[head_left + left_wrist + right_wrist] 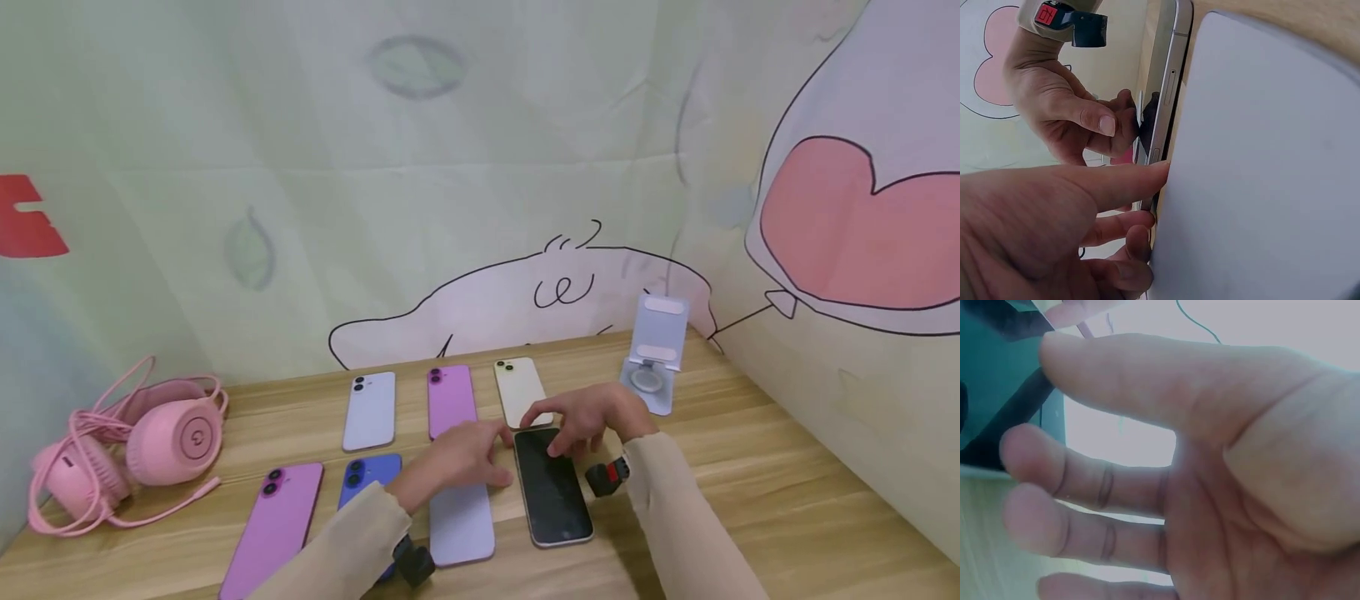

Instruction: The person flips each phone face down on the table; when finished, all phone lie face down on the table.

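A phone [557, 500] with a black screen lies face up in front of me, its silver side edge [1170, 81] showing in the left wrist view. My right hand [592, 414] is over its top right part, the thumb at the screen and the index finger reaching to the top edge. From the other side my left hand [467, 452] comes in, fingertips close to that phone's left edge. Under this hand lies a lavender phone [461, 533], back up. In the right wrist view the right hand's fingers [1088, 478] are spread loosely beside the dark screen [997, 369].
White [370, 412], pink [450, 396] and cream [519, 387] phones line the back. A magenta phone [273, 529] and a blue phone [375, 471] lie left of the hands. Pink headphones [176, 442] sit at far left, a phone stand [660, 333] at back right.
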`<state>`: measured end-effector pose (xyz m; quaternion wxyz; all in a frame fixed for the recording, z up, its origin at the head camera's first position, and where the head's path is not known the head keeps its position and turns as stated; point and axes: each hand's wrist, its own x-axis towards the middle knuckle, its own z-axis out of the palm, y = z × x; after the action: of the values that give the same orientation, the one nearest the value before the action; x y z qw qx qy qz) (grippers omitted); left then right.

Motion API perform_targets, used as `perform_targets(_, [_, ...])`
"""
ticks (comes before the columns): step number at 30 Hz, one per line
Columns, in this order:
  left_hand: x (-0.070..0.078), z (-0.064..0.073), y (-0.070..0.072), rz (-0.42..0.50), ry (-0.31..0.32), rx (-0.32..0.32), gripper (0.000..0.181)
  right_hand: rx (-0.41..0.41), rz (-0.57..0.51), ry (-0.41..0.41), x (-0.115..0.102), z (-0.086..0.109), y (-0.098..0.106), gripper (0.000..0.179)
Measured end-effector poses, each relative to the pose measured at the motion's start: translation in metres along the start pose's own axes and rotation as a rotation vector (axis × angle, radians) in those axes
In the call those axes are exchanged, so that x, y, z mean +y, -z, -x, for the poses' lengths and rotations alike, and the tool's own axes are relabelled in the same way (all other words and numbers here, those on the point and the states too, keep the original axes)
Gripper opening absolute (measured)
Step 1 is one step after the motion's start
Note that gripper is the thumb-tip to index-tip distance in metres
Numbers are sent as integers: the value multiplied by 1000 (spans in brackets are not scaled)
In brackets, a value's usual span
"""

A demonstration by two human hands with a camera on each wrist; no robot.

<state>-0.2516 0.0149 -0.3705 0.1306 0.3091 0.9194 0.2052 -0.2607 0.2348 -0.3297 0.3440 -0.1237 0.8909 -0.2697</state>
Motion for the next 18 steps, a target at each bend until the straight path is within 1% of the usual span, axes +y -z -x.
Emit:
perform_targets(4, [0,-2,-2,-3,21,-1,43,13,-1,-28,3,3,2,49])
perform_targets(8, [-2,-2,-3,-3,30,4,50,7,-24,-61,6,4,3,50])
perform_targets(13, [0,-1,-4,-9,23,13,56,-1,-70,-86,8,5,3,51])
perform_targets(18, [2,-1,-5,-33,14,20,59,-6,-84,-112,8,6,3,52])
